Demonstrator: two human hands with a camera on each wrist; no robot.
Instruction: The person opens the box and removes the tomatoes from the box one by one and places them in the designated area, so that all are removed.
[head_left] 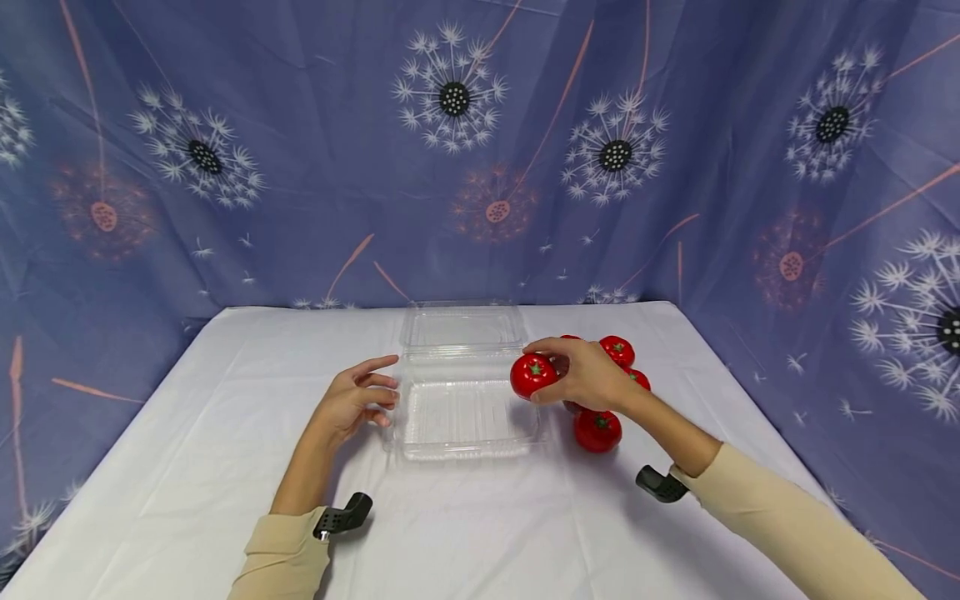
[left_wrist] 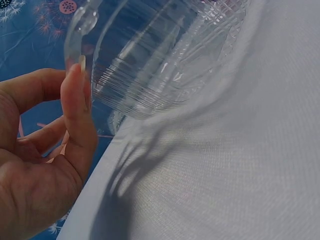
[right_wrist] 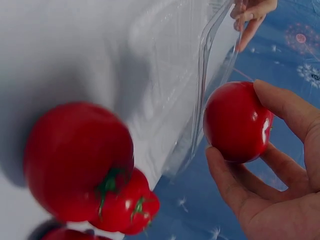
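My right hand (head_left: 591,375) grips a shiny red tomato (head_left: 531,376) between thumb and fingers, raised over the right side of a clear plastic clamshell container (head_left: 465,412). In the right wrist view the held tomato (right_wrist: 236,122) appears beside the container's rim (right_wrist: 202,65). The container lies open, its lid (head_left: 462,327) folded back toward the curtain. At the container's left edge, my left hand (head_left: 356,400) has its fingers spread and loosely bent, holding nothing. In the left wrist view, a fingertip (left_wrist: 75,75) overlaps the clear rim.
Several more tomatoes cluster right of the container, partly hidden by my right hand; the nearest tomato (head_left: 597,431) sits toward me. A white cloth (head_left: 480,525) covers the table. A blue dandelion-print curtain (head_left: 337,167) hangs behind and at both sides.
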